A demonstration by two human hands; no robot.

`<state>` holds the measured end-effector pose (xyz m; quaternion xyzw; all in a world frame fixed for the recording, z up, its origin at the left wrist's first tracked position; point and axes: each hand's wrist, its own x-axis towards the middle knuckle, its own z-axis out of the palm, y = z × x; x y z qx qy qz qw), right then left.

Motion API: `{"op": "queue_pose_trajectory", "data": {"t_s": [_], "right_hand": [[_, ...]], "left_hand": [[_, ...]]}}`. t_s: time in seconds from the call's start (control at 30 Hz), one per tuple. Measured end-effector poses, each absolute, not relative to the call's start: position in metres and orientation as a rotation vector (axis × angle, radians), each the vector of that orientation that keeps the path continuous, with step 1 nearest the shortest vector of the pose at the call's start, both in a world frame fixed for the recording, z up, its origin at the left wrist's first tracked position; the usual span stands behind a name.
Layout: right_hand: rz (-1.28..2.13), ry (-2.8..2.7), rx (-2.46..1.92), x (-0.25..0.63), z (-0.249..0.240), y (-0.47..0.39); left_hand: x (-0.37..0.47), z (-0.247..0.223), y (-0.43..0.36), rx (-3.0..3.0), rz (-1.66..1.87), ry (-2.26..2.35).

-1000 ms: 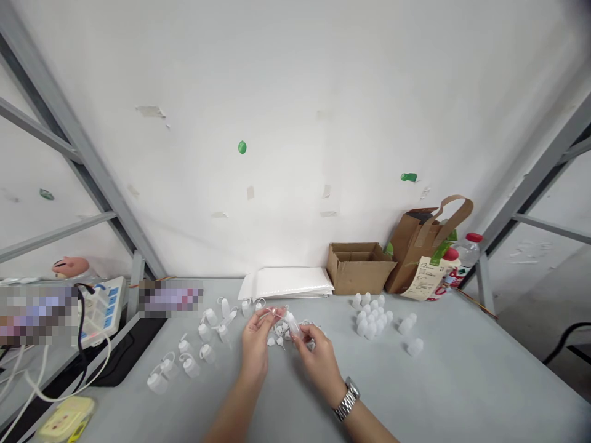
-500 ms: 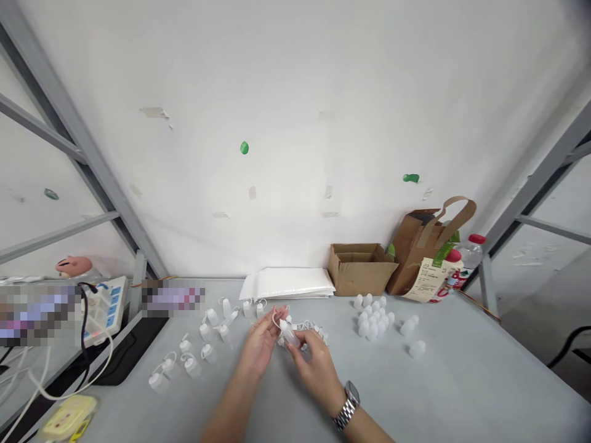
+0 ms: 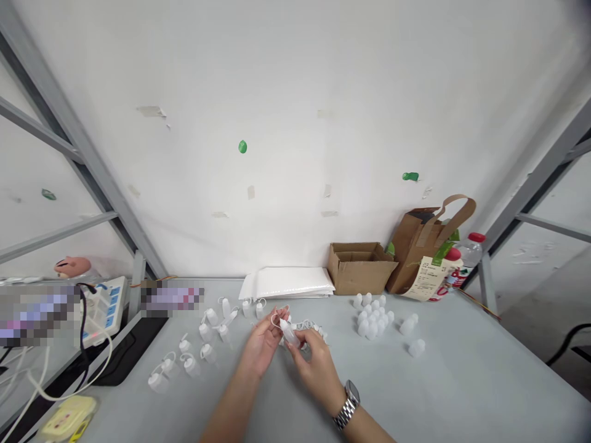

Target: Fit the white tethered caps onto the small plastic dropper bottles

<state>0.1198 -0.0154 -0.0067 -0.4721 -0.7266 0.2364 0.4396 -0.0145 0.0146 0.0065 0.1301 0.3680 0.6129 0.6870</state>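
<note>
Near the right of centre stands an open cardboard box (image 3: 364,280), just beside a brown paper bag (image 3: 404,252) with an upright loop handle. A printed slip (image 3: 425,282) hangs before the bag, and a clear bottle (image 3: 470,253) with a red cap stands to its right. White flat packets (image 3: 290,283) lie stacked at the foot of the pale wall (image 3: 286,74), which bears green scraps (image 3: 242,146) and torn tape (image 3: 151,112). Grey metal bars slant down both sides of the frame. At the lower left, a pink figure (image 3: 72,266) sits behind a white power strip (image 3: 111,301), tangled cables (image 3: 109,351) and a pale yellow case (image 3: 69,417); nearby patches are pixelated.
</note>
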Motion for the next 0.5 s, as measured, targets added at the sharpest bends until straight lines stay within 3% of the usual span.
{"op": "queue_pose_trajectory", "data": {"t_s": [0.5], "right_hand": [[0.574, -1.805, -1.211, 0.1203, -0.0085, -0.0168]], "left_hand": [[-0.0182, 0.0029, 0.0150, 0.785, 1.383, 1.115]]}}
